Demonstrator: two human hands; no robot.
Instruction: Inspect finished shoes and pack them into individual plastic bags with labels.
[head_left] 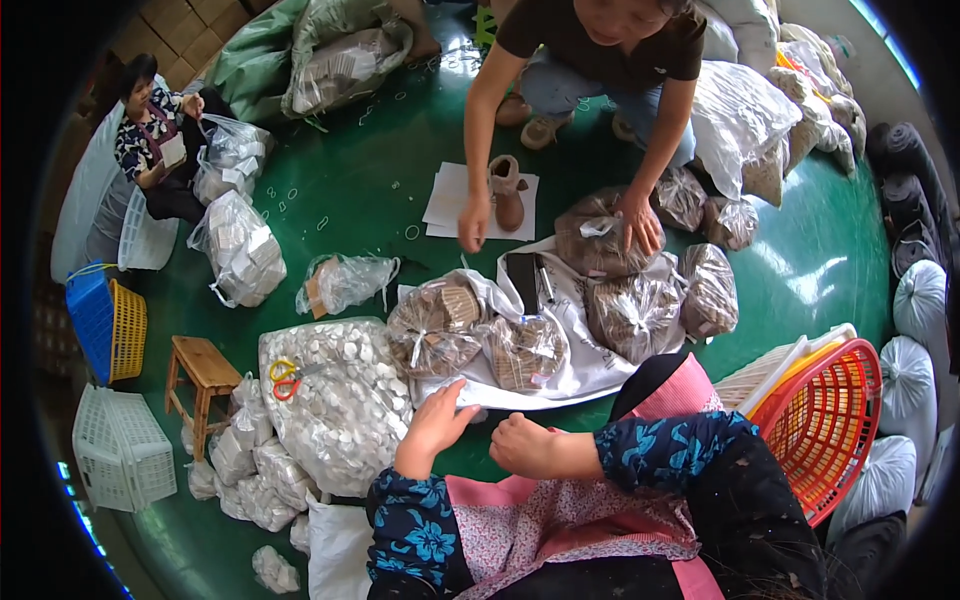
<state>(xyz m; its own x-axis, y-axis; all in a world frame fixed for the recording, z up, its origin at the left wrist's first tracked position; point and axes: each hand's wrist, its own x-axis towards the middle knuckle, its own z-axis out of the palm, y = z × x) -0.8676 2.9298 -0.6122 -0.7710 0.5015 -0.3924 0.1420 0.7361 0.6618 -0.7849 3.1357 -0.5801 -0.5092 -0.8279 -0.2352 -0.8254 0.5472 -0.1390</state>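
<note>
Both hands, L (435, 425) pinching white sheet (560, 375) edge, R (525, 445) fisted, crinkly clear bags (435, 325) nr.

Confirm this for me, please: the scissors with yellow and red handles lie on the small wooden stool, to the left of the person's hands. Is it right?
Not quite. In the head view the scissors with yellow and red handles lie on the big clear plastic bag of small white pieces, not on the small wooden stool, which stands further left. They are indeed to the left of the left hand and right hand.

Clear bags (633, 312) of brown pieces, probably, mid-floor.
</note>
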